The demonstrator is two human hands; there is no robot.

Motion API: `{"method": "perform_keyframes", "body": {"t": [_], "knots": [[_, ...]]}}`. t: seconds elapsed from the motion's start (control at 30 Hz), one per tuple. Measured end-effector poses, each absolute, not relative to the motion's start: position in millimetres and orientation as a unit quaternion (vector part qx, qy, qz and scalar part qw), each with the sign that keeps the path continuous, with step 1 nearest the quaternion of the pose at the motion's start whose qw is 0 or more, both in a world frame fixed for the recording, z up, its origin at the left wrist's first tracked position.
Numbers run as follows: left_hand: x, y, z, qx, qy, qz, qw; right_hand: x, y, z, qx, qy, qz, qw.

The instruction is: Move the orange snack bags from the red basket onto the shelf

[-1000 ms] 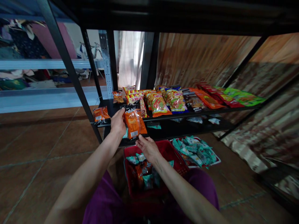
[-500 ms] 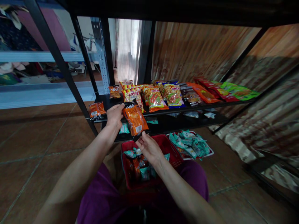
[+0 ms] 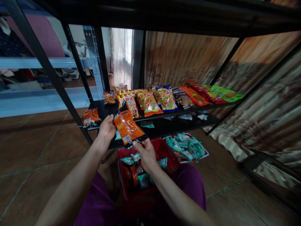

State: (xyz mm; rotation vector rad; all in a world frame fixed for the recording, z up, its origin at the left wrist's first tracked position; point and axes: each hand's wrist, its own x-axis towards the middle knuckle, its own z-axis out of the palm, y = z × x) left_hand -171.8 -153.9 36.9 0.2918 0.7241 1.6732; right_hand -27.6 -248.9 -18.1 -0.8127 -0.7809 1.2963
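An orange and black snack bag is held up between my two hands, its barcode side facing me. My left hand grips its upper left edge. At the lower end, my right hand pinches the black border between thumb and fingers. Behind the bag, a black shelf carries a similar orange bag at its left front corner and another small orange bag farther back. Below my right hand stands a red basket with orange and teal packets in it.
Yellow-red snack bags, noodle-print bags and green bags line the shelf to the right. A white-rimmed basket of teal packets stands beside the red one. Black uprights frame the rack's left side.
The snack bag has tilted, its lower end swinging right, while both hands keep hold of it. My view has shifted slightly, so the shelf appears farther left.
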Motion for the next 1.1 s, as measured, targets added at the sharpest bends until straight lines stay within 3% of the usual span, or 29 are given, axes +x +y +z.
{"method": "perform_keyframes", "body": {"t": [0.27,0.63,0.83,1.1], "knots": [[-182,-155,45,0.173,0.314,0.638,0.681,-15,-249,-21,-0.369,-0.343,0.574,0.646],[-216,-123,61,0.384,0.394,0.484,0.680,6,-243,-24,-0.393,-0.326,0.597,0.619],[-204,-118,74,0.349,0.395,0.497,0.689,7,-244,-25,-0.382,-0.366,0.606,0.594],[-193,-121,70,0.462,0.404,0.542,0.574,8,-245,-26,-0.406,-0.430,0.536,0.603]]}}
